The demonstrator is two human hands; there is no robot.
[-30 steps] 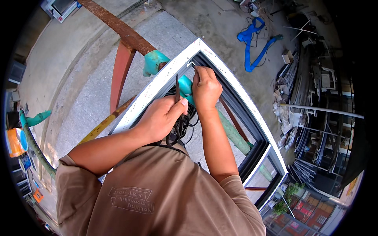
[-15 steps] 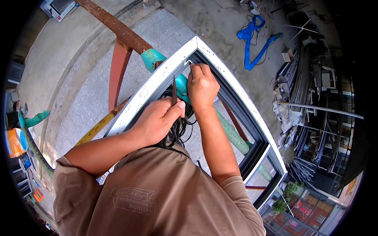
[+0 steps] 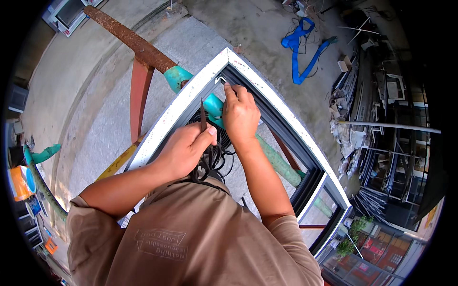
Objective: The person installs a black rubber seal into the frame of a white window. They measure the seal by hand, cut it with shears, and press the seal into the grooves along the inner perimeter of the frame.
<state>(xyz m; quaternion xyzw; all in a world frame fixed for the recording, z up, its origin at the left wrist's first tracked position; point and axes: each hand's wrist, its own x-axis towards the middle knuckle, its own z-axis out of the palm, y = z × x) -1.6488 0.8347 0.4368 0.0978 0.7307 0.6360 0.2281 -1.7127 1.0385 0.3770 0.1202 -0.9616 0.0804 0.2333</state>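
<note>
A white window frame (image 3: 205,74) with dark inner channels lies before me, one corner pointing away. My left hand (image 3: 183,148) is closed around a dark, pointed blade (image 3: 203,114), its tip directed away from me. Thin black strips (image 3: 214,159) hang in loops below that hand, against my shirt. Just inside the far corner, my right hand (image 3: 241,114) has its index finger stretched toward a small whitish angled piece (image 3: 219,79). Its other fingers are curled around something dark, mostly hidden.
Under the frame run turquoise and green pipes (image 3: 281,162) and a rusty beam (image 3: 129,40). On the concrete at the far right lies a blue strap (image 3: 296,52). Piled metal profiles (image 3: 372,202) and scrap line the right side. An orange container (image 3: 21,183) stands at the left.
My right hand has drawn back slightly from the far corner, and its index finger is now more extended. The whitish angled piece shows more fully. My left hand keeps its hold on the blade.
</note>
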